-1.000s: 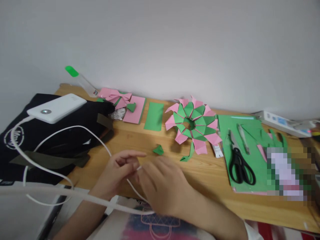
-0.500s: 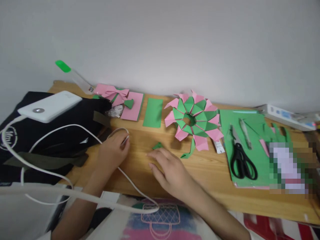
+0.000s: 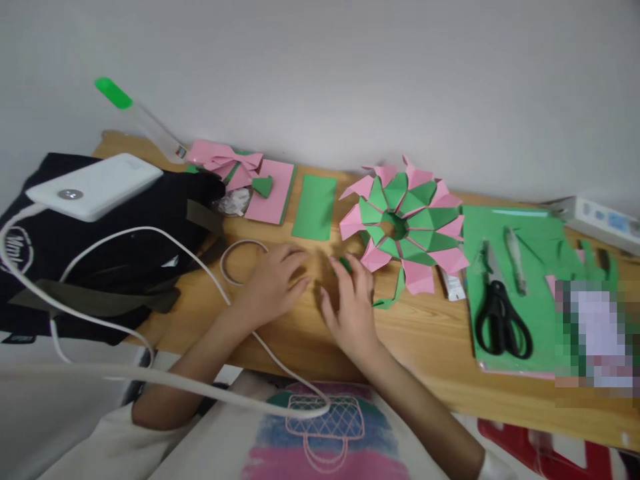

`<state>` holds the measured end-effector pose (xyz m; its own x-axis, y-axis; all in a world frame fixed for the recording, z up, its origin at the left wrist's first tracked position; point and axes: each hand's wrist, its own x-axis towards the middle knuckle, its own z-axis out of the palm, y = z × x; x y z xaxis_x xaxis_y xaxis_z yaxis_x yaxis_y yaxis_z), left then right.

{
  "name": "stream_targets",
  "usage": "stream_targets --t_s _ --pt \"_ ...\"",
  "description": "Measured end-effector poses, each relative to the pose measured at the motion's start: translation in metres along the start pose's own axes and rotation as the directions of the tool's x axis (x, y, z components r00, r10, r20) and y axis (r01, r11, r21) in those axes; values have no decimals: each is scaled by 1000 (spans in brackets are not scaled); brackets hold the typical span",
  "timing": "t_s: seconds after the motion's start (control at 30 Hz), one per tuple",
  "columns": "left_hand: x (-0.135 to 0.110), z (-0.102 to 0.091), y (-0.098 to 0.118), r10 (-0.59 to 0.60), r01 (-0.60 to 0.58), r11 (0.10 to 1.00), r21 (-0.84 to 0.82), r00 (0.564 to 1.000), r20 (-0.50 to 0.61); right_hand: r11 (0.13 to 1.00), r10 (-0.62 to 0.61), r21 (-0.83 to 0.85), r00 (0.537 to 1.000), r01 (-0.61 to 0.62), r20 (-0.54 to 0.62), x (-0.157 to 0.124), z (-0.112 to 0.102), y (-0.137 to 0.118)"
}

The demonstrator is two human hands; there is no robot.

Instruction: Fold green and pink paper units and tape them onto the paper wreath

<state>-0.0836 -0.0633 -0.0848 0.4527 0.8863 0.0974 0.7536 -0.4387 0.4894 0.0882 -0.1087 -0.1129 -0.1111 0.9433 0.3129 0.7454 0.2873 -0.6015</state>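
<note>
Our left hand (image 3: 267, 283) has come away from the thin ring (image 3: 223, 263) that was at its fingers half a second ago and is closer to the paper flower (image 3: 423, 240), and our right hand (image 3: 353, 303) has moved nearer to that flower too. We see the flower, pink and green, on the wooden table (image 3: 425, 347), with a green strip (image 3: 399, 290) at its near edge. Just left of the flower, our right hand bends its fingers over a small folded green piece (image 3: 346, 265); we cannot tell whether they pinch it. Farther left of the flower, our left hand is open, thumb apart from the fingers, and the thin ring lies farther out on that side. Left of the flower we also have a green paper rectangle (image 3: 315, 207), then a pink pad (image 3: 273, 190). Right of the flower, black-handled scissors (image 3: 500, 320) rest on green sheets (image 3: 543, 333). Well to the flower's left, a white power bank (image 3: 95, 187) lies on a black bag (image 3: 175, 210).
</note>
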Motion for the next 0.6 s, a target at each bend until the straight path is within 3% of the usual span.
stream_targets --t_s 0.1,0.23,0.37,0.6 --pt "12 11 8 2 6 987 -158 999 49 997 33 76 999 -32 -10 1 3 6" --pt "18 19 4 21 -8 943 -333 999 36 973 19 230 1000 -19 -1 4 6 14" --pt "15 19 -3 57 -46 921 -387 998 19 943 51 327 998 -64 46 5 8 17" --pt "12 13 -2 158 -93 895 -436 981 115 904 105 401 987 -146 123 3 5 18"
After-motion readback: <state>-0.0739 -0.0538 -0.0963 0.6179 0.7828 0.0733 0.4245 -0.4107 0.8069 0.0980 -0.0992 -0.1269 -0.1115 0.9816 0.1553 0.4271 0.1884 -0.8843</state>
